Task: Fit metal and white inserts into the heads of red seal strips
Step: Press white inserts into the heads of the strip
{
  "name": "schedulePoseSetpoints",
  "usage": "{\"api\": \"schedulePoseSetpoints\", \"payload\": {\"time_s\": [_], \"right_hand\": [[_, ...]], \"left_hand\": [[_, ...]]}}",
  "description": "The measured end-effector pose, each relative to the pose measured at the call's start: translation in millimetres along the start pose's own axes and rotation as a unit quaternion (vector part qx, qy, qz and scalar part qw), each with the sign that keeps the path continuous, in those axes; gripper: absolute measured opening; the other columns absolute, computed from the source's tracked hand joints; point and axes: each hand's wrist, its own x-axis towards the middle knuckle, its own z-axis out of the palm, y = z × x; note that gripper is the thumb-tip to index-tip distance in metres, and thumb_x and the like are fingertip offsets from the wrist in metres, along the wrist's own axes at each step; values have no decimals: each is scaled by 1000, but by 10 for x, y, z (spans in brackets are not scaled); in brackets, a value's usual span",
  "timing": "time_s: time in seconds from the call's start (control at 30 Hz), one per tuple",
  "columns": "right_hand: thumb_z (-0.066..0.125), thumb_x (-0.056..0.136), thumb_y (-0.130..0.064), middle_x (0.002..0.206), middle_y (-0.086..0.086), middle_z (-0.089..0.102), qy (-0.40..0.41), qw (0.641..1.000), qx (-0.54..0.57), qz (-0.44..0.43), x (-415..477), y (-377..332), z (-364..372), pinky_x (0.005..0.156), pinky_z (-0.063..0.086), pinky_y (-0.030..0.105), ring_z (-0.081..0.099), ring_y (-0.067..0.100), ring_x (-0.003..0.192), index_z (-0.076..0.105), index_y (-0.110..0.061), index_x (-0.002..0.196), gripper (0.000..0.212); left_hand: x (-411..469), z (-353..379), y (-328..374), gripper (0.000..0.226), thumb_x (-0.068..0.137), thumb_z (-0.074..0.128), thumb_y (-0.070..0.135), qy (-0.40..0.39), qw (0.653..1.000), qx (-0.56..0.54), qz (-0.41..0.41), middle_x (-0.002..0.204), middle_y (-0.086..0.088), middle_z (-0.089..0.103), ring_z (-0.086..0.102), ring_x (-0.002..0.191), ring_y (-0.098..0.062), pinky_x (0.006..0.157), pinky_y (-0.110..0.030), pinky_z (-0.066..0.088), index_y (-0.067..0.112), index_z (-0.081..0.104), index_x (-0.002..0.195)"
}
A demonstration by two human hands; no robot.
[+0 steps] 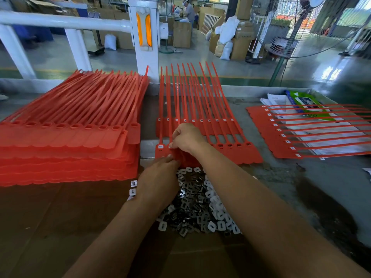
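Observation:
A sheet of joined red seal strips (236,152) lies in front of me, heads toward me, over a second sheet (200,125). Its leftmost head (160,147) carries a white insert. My right hand (185,137) hovers over the second head with fingertips pinched together; what they hold is hidden. My left hand (158,175) rests on the sheet's near edge, fingers curled down, contents hidden. A loose pile of white and metal inserts (200,201) lies just below both hands.
A tall stack of red strip sheets (66,141) fills the left side. Another sheet with white inserts fitted (297,133) lies at the right over papers and a green packet (307,103). Brown cardboard (60,217) covers the near table. A white railing (144,37) stands behind.

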Motion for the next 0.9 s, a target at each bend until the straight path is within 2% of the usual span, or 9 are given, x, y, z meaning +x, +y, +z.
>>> {"api": "schedulePoseSetpoints", "payload": {"time_s": [0.17, 0.33, 0.47, 0.6, 0.7, 0.8, 0.9], "right_hand": [[69, 81, -14, 103, 0, 62, -3, 1000, 22, -19, -46, 53, -37, 76, 40, 26, 55, 15, 94, 57, -21, 76, 15], [65, 83, -9, 86, -3, 61, -20, 995, 94, -37, -216, 163, -276, 84, 47, 32, 58, 17, 92, 56, -24, 71, 21], [68, 81, -14, 83, -11, 62, -32, 997, 4, -68, -440, 333, -481, 81, 45, 23, 59, 7, 86, 67, -20, 81, 6], [70, 80, -17, 75, -18, 56, -66, 992, -70, -80, -637, 449, -589, 65, 36, 8, 50, -8, 71, 72, -17, 94, 15], [70, 79, -14, 77, -14, 58, -69, 990, -86, -92, -725, 489, -614, 56, 33, -2, 49, -9, 68, 72, -15, 97, 17], [71, 79, -14, 79, -14, 59, -81, 988, -97, -91, -776, 517, -609, 60, 36, 0, 52, -7, 71, 72, -15, 98, 18], [72, 78, -16, 72, -17, 58, -97, 987, -91, -87, -808, 531, -573, 58, 40, 4, 54, -6, 66, 72, -14, 96, 18]], "left_hand": [[-1, -10, -4, 38, 87, 46, 9, -4, 1000, -6, 4, 129, 0, 54, 47, 119, -17, 90, -29, 41, 19, 59, 121], [5, -13, -9, 37, 86, 47, 11, -15, 1000, -10, -1, 132, -2, 53, 46, 121, -19, 93, -30, 40, 18, 59, 121], [17, -6, -7, 44, 86, 46, 7, -17, 1000, -8, -8, 138, -1, 47, 43, 125, -18, 99, -31, 37, 20, 54, 127], [20, 1, -6, 46, 88, 44, 8, -15, 1000, -1, -10, 142, 0, 43, 40, 128, -17, 102, -29, 33, 22, 50, 131], [21, 1, -7, 47, 88, 43, 8, -17, 1000, 3, -8, 144, 0, 41, 38, 130, -16, 104, -27, 31, 22, 48, 133], [25, 0, -7, 49, 88, 43, 8, -21, 1000, 3, -11, 146, 0, 38, 37, 131, -16, 104, -27, 30, 23, 46, 135], [21, -7, 4, 48, 88, 42, 8, -17, 1000, 2, -10, 145, 0, 39, 37, 130, -16, 103, -26, 29, 23, 48, 133]]}}
